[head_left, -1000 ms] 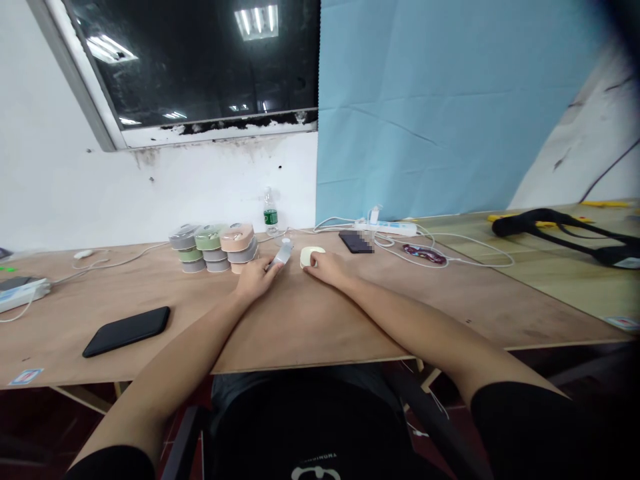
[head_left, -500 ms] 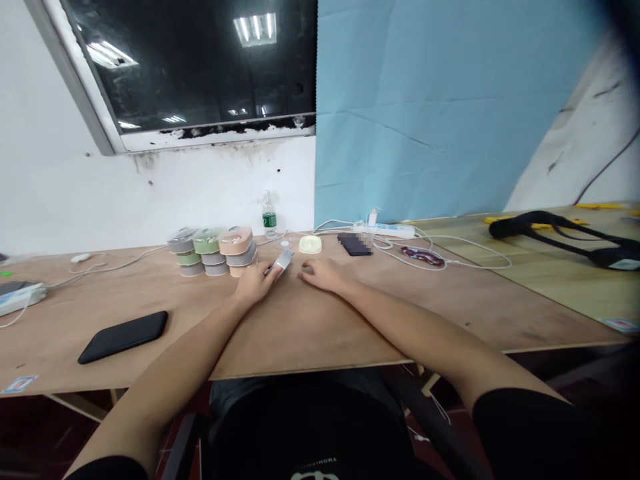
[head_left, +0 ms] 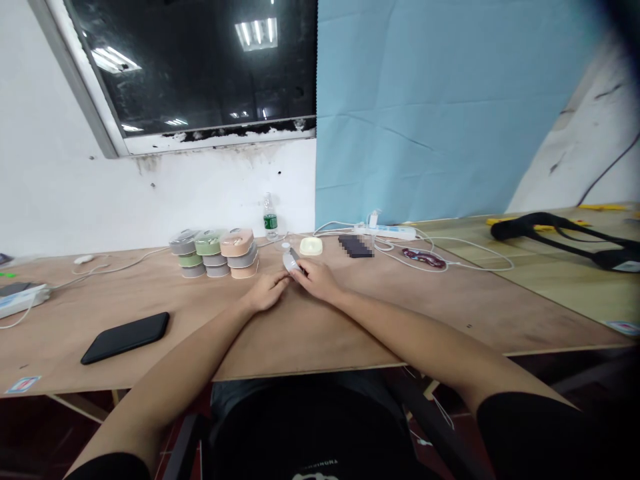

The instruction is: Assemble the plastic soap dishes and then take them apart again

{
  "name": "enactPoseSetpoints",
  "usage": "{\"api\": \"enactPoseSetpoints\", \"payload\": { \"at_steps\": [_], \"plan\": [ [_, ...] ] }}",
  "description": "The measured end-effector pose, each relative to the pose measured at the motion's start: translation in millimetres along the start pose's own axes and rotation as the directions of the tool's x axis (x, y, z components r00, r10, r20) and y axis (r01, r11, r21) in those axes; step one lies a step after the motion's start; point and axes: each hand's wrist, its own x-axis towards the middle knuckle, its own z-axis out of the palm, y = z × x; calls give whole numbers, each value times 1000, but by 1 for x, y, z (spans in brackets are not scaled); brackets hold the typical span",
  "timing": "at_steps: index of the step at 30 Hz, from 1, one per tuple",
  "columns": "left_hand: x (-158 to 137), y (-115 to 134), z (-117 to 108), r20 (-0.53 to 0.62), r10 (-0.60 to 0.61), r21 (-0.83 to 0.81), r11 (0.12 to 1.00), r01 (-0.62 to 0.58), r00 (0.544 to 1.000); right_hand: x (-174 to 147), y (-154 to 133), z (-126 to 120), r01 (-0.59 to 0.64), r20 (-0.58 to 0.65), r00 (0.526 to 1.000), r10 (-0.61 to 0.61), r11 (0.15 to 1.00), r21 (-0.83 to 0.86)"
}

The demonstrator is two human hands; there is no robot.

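Observation:
A small silver-grey handheld object (head_left: 291,261), its exact kind unclear, stands tilted between my hands above the table. My right hand (head_left: 320,280) is closed around its right side. Against the object's lower end rests my left hand (head_left: 267,292), its fingers curled together; whether they grip anything is hidden. Just behind lies a pale yellow, rounded-square dish or lid (head_left: 311,246). To the left of my hands stand stacked round-cornered containers in grey (head_left: 184,241), green (head_left: 209,242) and pink (head_left: 237,242).
A clear bottle with a green label (head_left: 270,219) stands by the wall. A black phone-like slab (head_left: 125,338) lies front left. Behind my right hand are a dark, partly blurred-out item (head_left: 356,246), a white power strip (head_left: 395,232), looping cables and a dark red patterned item (head_left: 423,259).
My right hand has moved left and closed on the silver-grey object. The object has turned more upright, and my left hand has shifted to its lower end.

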Motion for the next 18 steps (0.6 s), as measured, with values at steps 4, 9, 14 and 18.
{"api": "enactPoseSetpoints", "payload": {
  "at_steps": [4, 9, 14, 18],
  "plan": [
    [-2, -3, -5, 32, 60, 214, 975, -65, 998, 7, 22, -11, -22, -53, 999, 12, 979, -204],
    [-1, -6, -9, 68, 44, 276, 959, -61, 997, 14, 55, -20, -156, -76, 988, 137, 903, -400],
    [-1, -7, -11, 80, 23, 291, 956, -45, 997, 14, 80, -13, -154, -63, 988, 141, 844, -513],
    [-1, -6, -10, 80, 37, 293, 954, -59, 996, 16, 83, -5, -97, 10, 992, 123, 828, -553]
  ]
}}
